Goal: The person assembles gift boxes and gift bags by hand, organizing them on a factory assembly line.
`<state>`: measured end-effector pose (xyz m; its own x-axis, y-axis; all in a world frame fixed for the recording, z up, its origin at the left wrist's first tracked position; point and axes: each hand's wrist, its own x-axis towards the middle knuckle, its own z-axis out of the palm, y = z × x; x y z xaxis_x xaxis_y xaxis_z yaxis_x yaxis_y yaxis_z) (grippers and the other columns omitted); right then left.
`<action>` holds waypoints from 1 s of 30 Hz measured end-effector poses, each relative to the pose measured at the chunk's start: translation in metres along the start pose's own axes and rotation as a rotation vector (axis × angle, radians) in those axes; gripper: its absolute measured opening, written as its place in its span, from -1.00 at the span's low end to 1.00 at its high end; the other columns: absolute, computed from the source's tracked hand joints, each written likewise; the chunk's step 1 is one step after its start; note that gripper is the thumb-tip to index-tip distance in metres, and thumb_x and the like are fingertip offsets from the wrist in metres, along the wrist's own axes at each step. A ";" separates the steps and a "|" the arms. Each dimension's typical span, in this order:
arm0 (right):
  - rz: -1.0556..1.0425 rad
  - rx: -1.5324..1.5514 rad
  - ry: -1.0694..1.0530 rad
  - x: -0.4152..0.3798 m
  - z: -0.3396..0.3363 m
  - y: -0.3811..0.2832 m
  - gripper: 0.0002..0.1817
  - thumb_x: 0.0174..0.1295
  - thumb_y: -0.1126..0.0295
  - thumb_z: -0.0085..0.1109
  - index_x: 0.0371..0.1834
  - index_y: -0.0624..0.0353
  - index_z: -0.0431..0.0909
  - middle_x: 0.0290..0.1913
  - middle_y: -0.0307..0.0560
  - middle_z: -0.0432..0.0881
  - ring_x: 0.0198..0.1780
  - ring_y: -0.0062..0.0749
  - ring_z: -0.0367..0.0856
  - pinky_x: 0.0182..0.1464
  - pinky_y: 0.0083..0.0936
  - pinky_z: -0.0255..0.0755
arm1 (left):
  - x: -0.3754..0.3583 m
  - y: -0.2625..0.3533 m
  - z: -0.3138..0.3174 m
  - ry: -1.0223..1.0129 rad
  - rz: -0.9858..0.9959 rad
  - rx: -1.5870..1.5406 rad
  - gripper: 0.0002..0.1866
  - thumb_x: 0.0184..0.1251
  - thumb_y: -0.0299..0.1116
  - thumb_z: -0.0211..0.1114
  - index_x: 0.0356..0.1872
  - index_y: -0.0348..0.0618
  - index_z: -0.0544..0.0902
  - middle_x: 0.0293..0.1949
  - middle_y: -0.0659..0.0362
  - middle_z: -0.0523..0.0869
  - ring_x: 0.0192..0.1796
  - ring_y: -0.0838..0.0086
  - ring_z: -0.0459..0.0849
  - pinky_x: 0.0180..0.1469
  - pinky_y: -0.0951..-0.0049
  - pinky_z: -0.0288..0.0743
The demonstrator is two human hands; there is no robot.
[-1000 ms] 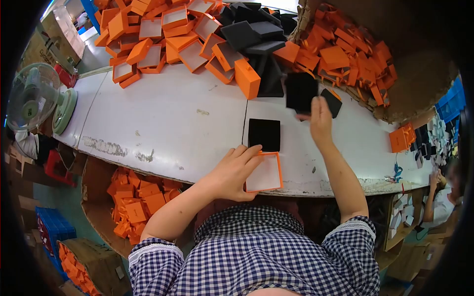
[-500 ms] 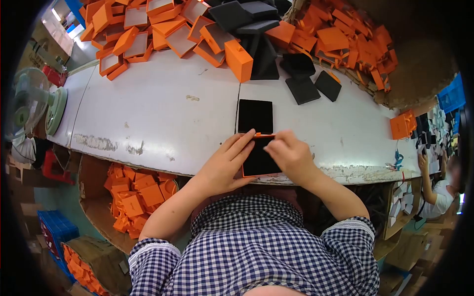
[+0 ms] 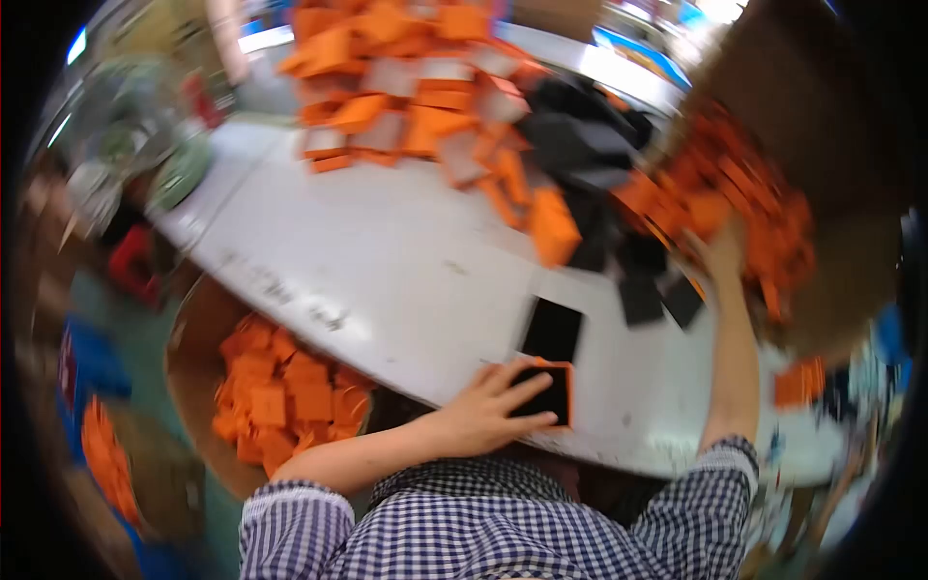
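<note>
My left hand (image 3: 491,411) lies with its fingers spread over a shallow orange box (image 3: 570,398) at the table's front edge. Inside that box is a black insert (image 3: 554,394); the fingers cover its left part. Just beyond it, a flat black pad (image 3: 553,330) rests on the table. My right hand (image 3: 720,249) is stretched far right, at the edge of a heap of orange boxes (image 3: 764,198). Motion blur smears its fingers, so whether it holds anything does not show. Dark grey foam pads (image 3: 640,300) lie beside that hand.
Orange boxes (image 3: 387,126) are piled at the back of the white table (image 3: 338,251), beside stacked dark foam (image 3: 580,130). A large carton (image 3: 822,126) leans at the right. Below the left edge stands a carton of orange pieces (image 3: 290,387). A fan (image 3: 145,145) stands far left.
My right hand has left the orange box and moved right and away to the heap. My left hand now spreads over the box. The view has turned and blurred.
</note>
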<state>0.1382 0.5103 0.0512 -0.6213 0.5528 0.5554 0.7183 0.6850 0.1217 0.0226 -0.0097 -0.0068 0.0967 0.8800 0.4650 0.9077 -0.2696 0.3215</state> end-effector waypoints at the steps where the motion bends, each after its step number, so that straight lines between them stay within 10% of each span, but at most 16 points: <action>1: 0.092 -0.056 -0.179 0.016 0.006 0.002 0.24 0.11 -0.55 0.19 0.49 0.47 0.33 0.47 0.43 0.41 0.53 0.26 0.32 0.60 -0.03 0.12 | -0.004 0.003 -0.004 -0.002 -0.039 0.030 -0.41 0.18 -0.29 0.48 0.30 0.25 0.62 0.51 -0.09 0.38 0.58 -0.14 0.24 0.30 -0.24 0.39; 12: 0.046 0.216 -0.147 0.013 -0.015 0.041 -0.40 0.50 0.23 0.16 0.49 0.31 0.34 0.34 0.31 0.52 0.30 0.16 0.55 0.35 -0.11 0.47 | -0.040 -0.009 -0.035 0.007 -0.242 0.131 -0.52 0.38 -0.12 0.39 0.31 0.23 0.63 0.61 -0.15 0.17 0.56 -0.14 0.19 0.23 -0.26 0.36; 16: -0.196 0.091 0.096 -0.015 0.006 0.053 -0.33 0.49 0.18 0.19 0.54 0.30 0.29 0.42 0.29 0.47 0.42 0.16 0.46 0.44 -0.14 0.36 | -0.024 -0.003 -0.049 -0.072 -0.235 0.222 -0.42 0.29 0.00 0.45 0.34 0.22 0.62 0.66 -0.14 0.07 0.40 -0.01 0.34 0.18 0.00 0.39; 20: -0.100 0.425 -0.127 0.000 0.055 0.050 -0.29 0.47 0.13 0.24 0.54 0.32 0.30 0.50 0.24 0.43 0.51 0.11 0.38 0.51 -0.17 0.26 | -0.017 -0.004 -0.045 -0.132 -0.278 0.228 -0.28 0.21 0.10 0.50 0.41 0.19 0.59 0.65 -0.25 0.03 0.24 0.09 0.43 0.12 0.18 0.40; 30: 0.306 0.893 -0.171 0.033 0.041 -0.017 -0.58 0.50 0.25 0.18 0.33 0.18 0.56 0.25 0.04 0.65 0.22 -0.13 0.61 0.24 -0.28 0.46 | -0.029 -0.008 -0.034 -0.024 -0.320 0.234 -0.25 0.26 0.10 0.47 0.43 0.03 0.53 0.48 -0.32 0.25 0.39 -0.11 0.39 0.23 0.05 0.40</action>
<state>0.0922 0.5366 0.0336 -0.5343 0.7813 0.3228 0.3974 0.5691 -0.7198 -0.0015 -0.0458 0.0048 -0.1989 0.9149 0.3512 0.9619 0.1135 0.2488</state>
